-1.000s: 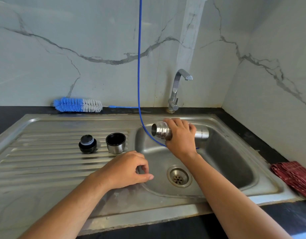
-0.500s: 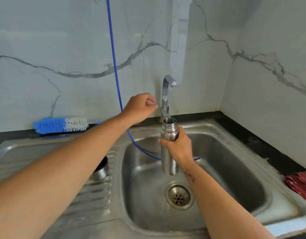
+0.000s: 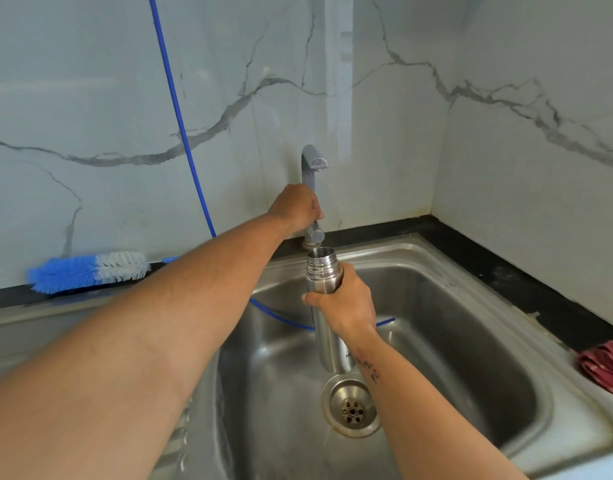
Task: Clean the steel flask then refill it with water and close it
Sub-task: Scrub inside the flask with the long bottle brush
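The steel flask (image 3: 324, 271) stands upright over the sink basin (image 3: 454, 341), its open threaded mouth just below the tap spout (image 3: 313, 161). My right hand (image 3: 346, 303) is wrapped around the flask's upper body. My left hand (image 3: 296, 207) is closed on the tap's lever at the base of the tap. No water stream is visible. The flask's cap and cup are hidden behind my left arm.
A blue and white bottle brush (image 3: 88, 270) lies on the black counter at the back left. A thin blue hose (image 3: 180, 126) hangs down the marble wall into the basin. The drain (image 3: 352, 405) sits below the flask. A red cloth (image 3: 606, 368) lies at the right edge.
The flask went from lying sideways to upright under the spout. My left hand rose from the sink's rim to the tap and now grips its lever.
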Demonstrator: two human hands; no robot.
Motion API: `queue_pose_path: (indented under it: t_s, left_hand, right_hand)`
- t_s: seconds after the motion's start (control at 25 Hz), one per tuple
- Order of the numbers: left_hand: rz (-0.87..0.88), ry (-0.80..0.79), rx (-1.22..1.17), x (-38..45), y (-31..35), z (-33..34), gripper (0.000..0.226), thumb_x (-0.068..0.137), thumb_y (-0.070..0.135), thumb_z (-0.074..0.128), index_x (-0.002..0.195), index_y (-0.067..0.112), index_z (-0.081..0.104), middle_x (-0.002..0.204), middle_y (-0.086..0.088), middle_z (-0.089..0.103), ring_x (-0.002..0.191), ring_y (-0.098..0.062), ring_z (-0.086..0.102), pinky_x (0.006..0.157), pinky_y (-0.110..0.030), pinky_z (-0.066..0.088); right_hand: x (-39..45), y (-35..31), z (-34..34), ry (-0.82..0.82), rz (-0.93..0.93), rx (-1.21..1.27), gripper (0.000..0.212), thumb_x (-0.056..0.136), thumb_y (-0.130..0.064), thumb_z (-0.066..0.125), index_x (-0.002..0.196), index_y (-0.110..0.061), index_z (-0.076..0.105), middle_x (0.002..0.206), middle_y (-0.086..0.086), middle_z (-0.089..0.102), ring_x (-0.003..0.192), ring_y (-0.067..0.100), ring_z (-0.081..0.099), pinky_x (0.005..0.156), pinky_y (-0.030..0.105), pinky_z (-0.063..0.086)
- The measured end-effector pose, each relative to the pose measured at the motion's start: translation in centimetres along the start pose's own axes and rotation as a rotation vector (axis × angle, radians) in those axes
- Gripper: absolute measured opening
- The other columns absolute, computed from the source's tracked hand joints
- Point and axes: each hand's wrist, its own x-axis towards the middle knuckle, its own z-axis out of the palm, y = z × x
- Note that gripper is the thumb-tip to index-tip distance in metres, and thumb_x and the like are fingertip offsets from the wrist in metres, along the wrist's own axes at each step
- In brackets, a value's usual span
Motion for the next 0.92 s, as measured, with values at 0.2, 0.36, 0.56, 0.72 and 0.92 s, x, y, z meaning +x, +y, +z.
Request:
queue_pose_path:
  t_s: [0.2, 0.36, 0.56, 0.72, 0.92]
  left_hand:
    - [-0.162, -0.083, 0.043, -0.8, -2.9, 0.1, 0.012, 0.082, 0.013, 0.083, 0.08, 0.003, 0.076, 0.088, -0.01, 0.076, 0.09, -0.021, 0.073, 0.095, -0.039, 0.056]
    - [-0.196, -0.113, 0.037, -1.3, -3.6, 0.9, 0.019, 0.083, 0.017, 0.084, 0.075, 0.002, 0.075, 0.083, -0.013, 0.077, 0.089, -0.023, 0.074, 0.096, -0.039, 0.056]
    - [-0.196, -0.12, 0.038, -1.4, -3.3, 1.0, 0.02, 0.085, 0.017, 0.082, 0.073, 0.005, 0.072, 0.084, -0.013, 0.077, 0.091, -0.023, 0.074, 0.098, -0.039, 0.054]
    - [-0.213, -0.139, 0.061, -1.3, -3.1, 0.9, 0.023, 0.085, 0.018, 0.082, 0.068, 0.007, 0.07, 0.086, -0.014, 0.077, 0.092, -0.025, 0.074, 0.099, -0.039, 0.054]
    - [-0.251, -0.158, 0.069, -1.1, -3.0, 1.0, 0.024, 0.085, 0.022, 0.082, 0.07, 0.006, 0.072, 0.089, -0.014, 0.077, 0.094, -0.026, 0.074, 0.099, -0.038, 0.054]
  right_hand:
    - [0.0, 0.1, -0.1, -0.001, 0.018, 0.045, 0.054, 0.071, -0.038, 0.091, 0.112, -0.031, 0.057, 0.098, -0.014, 0.067, 0.088, 0.006, 0.065, 0.085, 0.036, 0.058]
    - [-0.1, -0.1, 0.0, -0.013, 0.02, 0.061, 0.056, 0.071, -0.038, 0.092, 0.113, -0.029, 0.056, 0.101, -0.013, 0.067, 0.092, 0.007, 0.065, 0.089, 0.036, 0.057]
    - [0.0, 0.0, 0.1, -0.012, 0.026, 0.062, 0.061, 0.071, -0.035, 0.093, 0.119, -0.026, 0.057, 0.106, -0.011, 0.068, 0.098, 0.011, 0.066, 0.093, 0.038, 0.057]
    - [-0.1, -0.1, 0.2, -0.015, 0.021, 0.053, 0.06, 0.073, -0.034, 0.092, 0.12, -0.027, 0.056, 0.108, -0.01, 0.068, 0.098, 0.011, 0.065, 0.091, 0.035, 0.056]
    - [-0.2, 0.0, 0.3, 0.003, 0.01, 0.037, 0.06, 0.073, -0.036, 0.092, 0.12, -0.029, 0.055, 0.106, -0.012, 0.066, 0.098, 0.01, 0.064, 0.091, 0.036, 0.056]
